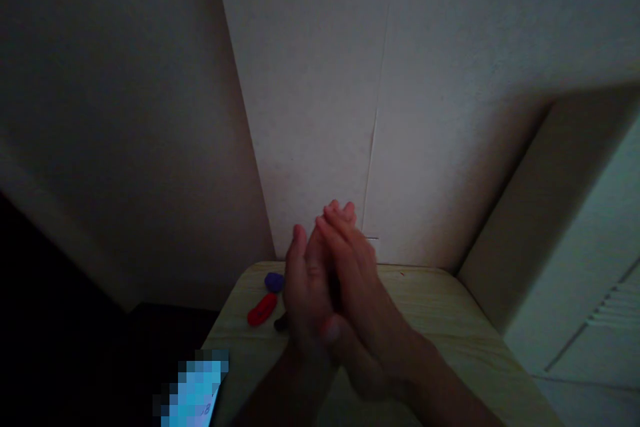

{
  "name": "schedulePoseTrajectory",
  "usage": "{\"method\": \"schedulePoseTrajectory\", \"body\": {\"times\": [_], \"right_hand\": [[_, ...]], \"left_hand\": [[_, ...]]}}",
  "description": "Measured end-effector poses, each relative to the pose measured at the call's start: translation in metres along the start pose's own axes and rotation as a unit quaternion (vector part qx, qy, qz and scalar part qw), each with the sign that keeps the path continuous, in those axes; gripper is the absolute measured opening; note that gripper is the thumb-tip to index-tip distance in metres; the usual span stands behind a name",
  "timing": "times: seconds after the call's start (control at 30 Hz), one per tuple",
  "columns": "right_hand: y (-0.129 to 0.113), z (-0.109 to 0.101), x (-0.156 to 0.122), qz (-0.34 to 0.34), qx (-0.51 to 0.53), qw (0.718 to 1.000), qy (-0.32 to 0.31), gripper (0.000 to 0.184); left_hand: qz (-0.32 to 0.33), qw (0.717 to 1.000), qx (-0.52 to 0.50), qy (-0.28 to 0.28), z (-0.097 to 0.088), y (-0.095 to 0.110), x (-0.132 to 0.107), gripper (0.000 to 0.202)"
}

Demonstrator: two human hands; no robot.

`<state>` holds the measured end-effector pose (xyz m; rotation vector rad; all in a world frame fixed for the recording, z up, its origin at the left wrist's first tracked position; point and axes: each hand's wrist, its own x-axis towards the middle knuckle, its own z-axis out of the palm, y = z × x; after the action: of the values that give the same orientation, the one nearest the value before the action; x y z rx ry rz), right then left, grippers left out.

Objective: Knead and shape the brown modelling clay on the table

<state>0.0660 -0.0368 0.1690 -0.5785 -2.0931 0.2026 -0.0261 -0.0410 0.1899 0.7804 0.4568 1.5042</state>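
Over the wooden table, my left hand point(306, 287) is palm inward with its thumb pointing up. My right hand point(357, 280) presses across it, fingers long and close together, so the two palms are closed on each other. Whatever lies between them, if anything, is hidden; only a dark gap shows. Just left of my left hand are a purple lump point(273, 281) and a longer red piece point(263, 309), both looking like modelling clay. A small dark piece point(281, 323) is partly covered by my left hand.
The light wooden tabletop point(430, 307) has rounded corners and meets a pale wall point(315, 113). At the table's left edge a lit phone screen point(195, 390) appears, partly pixelated. A pale cabinet-like panel point(575, 247) stands on the right. The lower left is very dark.
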Motion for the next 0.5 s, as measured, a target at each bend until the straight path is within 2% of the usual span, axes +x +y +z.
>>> {"method": "schedulePoseTrajectory", "body": {"times": [0.07,0.13,0.23,0.3,0.33,0.43,0.5], "right_hand": [[-0.012,0.009,0.0,-0.034,0.019,0.999,-0.028,0.087],[-0.018,0.009,-0.001,-0.047,0.023,0.998,-0.018,0.088],[-0.011,-0.009,0.0,-0.02,0.001,0.996,0.082,0.075],[0.001,-0.026,0.001,0.007,-0.018,0.988,0.156,0.073],[0.008,-0.034,0.001,0.013,-0.03,0.986,0.162,0.076],[0.026,-0.046,0.002,0.008,-0.078,0.986,0.147,0.079],[0.03,-0.04,0.003,0.003,-0.094,0.99,0.104,0.082]], "left_hand": [[0.019,0.997,0.064,0.028,-0.003,-0.004,0.001,0.061],[0.044,0.99,0.129,0.029,-0.001,-0.014,-0.003,0.052],[0.049,0.979,0.19,-0.053,0.009,-0.028,-0.016,0.052],[0.011,0.98,0.167,-0.111,0.016,-0.033,-0.022,0.053],[-0.008,0.983,0.137,-0.124,0.018,-0.034,-0.024,0.05],[-0.052,0.991,0.02,-0.124,0.021,-0.026,-0.025,0.049],[-0.059,0.992,-0.032,-0.108,0.018,-0.012,-0.022,0.059]]}}
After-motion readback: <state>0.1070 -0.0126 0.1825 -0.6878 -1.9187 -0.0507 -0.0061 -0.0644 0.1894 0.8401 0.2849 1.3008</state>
